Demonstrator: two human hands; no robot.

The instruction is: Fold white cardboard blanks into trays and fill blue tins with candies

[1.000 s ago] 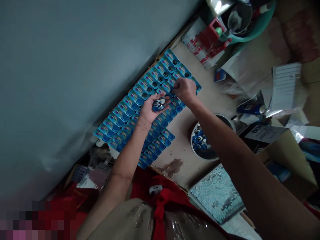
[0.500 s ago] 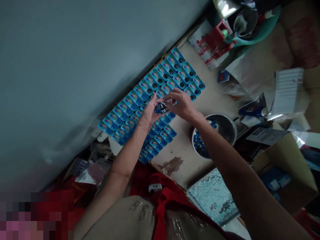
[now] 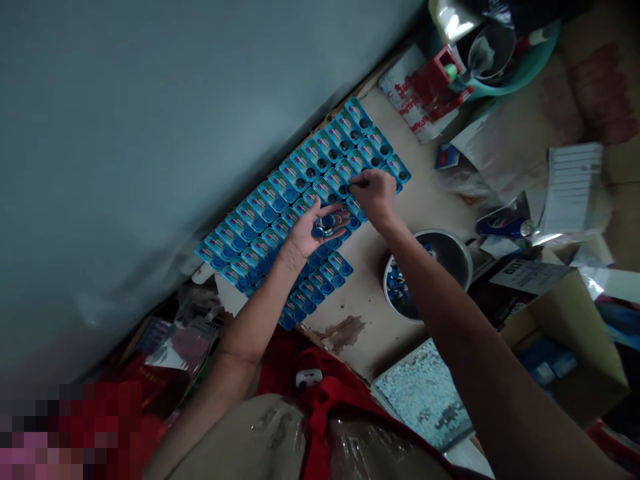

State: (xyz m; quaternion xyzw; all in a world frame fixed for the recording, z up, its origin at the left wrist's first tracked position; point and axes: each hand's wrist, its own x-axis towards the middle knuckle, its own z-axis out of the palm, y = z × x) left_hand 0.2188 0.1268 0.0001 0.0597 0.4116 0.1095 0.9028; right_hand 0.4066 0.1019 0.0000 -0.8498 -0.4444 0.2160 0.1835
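My left hand [image 3: 313, 230] is palm up with its fingers spread, and several small round blue-and-silver discs [image 3: 327, 223] rest on it. Just to its right, my right hand [image 3: 375, 193] is closed in a pinch, its fingertips low over the rows of blue blister trays [image 3: 310, 293]. What it pinches, if anything, is hidden by the fingers. Each tray has a printed label and one round recess. Recesses toward the upper right look dark, while those at the left look plain blue. My left hand and forearm cover part of the rows.
A metal bowl [image 3: 465, 257] with small blue-and-white pieces in it stands beneath my right forearm. Near the table's front edge lies a speckled pale-blue box [image 3: 425, 393]. An open carton [image 3: 590, 340] is at the right, and a wall [image 3: 175, 120] runs along the back.
My right hand has moved from my left palm to the right, over the trays. My left hand has opened out flatter, so the discs on it show more fully.
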